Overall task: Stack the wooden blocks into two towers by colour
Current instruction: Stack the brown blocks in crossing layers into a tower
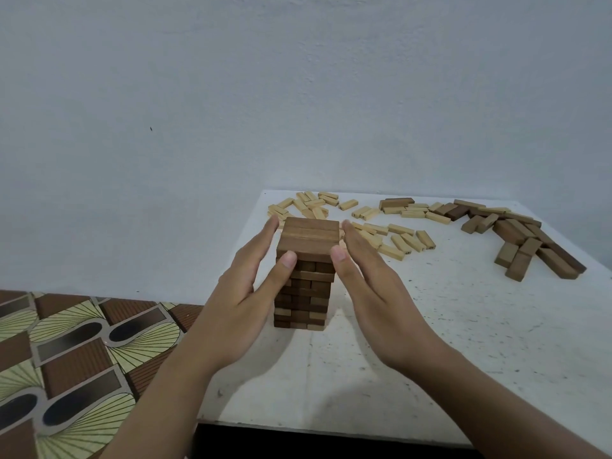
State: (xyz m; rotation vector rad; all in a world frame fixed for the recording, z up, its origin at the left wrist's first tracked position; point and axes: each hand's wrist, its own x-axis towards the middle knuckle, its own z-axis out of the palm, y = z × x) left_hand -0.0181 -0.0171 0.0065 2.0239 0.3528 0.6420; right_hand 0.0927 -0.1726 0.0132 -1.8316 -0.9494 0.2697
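My straight-fingered left hand and right hand flank the dark-brown block tower at the white table's near left, where gentle, even pressure should square it.

One tower, two hands

A dark brown wooden block tower rises from a white, grey-speckled tabletop. Behind it lie pale yellow wooden blocks; left of it, brown-and-cream fan-patterned flooring.

Dark-brown tower upright, many layers; loose pale blocks scattered behind; loose brown blocks heaped right.
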